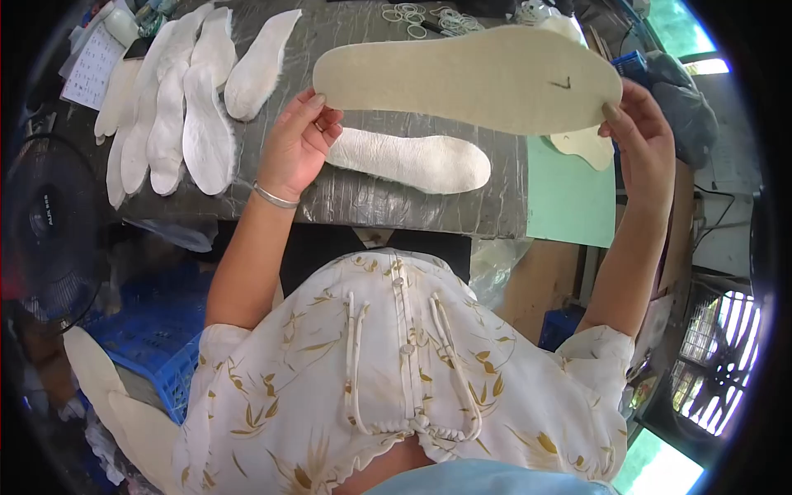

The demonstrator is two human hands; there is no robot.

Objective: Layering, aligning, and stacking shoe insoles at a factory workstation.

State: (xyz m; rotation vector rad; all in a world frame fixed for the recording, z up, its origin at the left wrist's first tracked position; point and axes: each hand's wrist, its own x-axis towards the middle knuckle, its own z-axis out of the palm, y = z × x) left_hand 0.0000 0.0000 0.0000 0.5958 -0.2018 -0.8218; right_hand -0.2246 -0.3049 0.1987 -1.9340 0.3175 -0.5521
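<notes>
Stretched between both hands above the table is a large cream insole (462, 78) with a small dark tick mark near its right end. My left hand (301, 140) pinches its left end between thumb and fingers. At the other end, my right hand (639, 136) grips the lower right edge, thumb on top. Below it on the table lies a white fleecy insole (421, 161), its left tip behind my left hand. Further left, several white fuzzy insoles (206, 132) lie overlapped, with a single one (260, 70) beside them.
A green mat (569, 194) covers the table's right end, with cream cut pieces (586, 147) on it. Rubber bands (404, 15) lie at the far edge. A black fan (49, 223) stands at left, above a blue crate (177, 375) and more cream insoles (136, 421).
</notes>
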